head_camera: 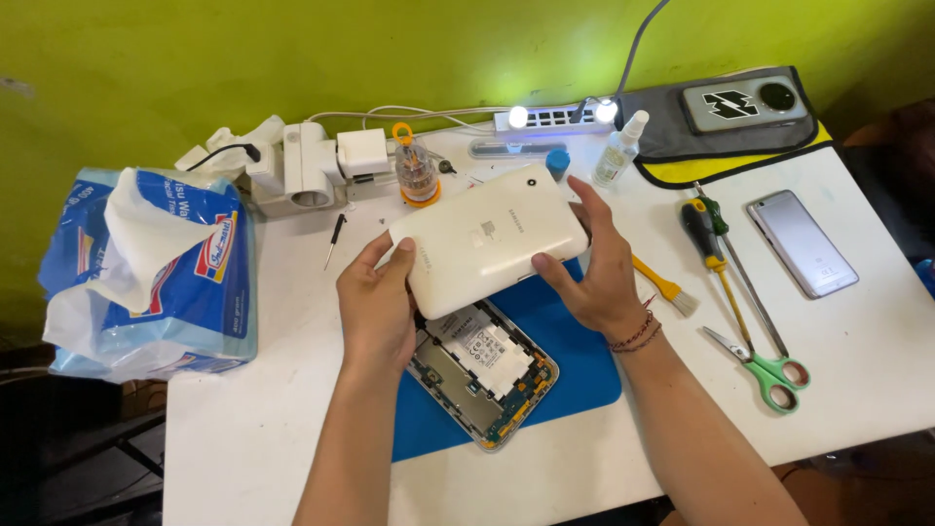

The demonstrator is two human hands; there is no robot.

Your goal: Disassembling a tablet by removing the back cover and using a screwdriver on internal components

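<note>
White plastic back cover (490, 237) is grasped at opposite ends by the left hand (375, 302) and right hand (596, 265), lifted above the opened tablet (484, 370) on the blue mat (575, 370); best kept level with an even grip.

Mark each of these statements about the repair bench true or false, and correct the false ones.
1. Both hands hold the white back cover. True.
2. The opened tablet lies on a red mat. False: it lies on the blue mat.
3. The green-handled scissors lie to the right of the right hand. True.
4. The left hand grips a screwdriver. False: the screwdriver lies on the table, untouched.
5. The tissue pack sits at the table's left end. True.
</note>
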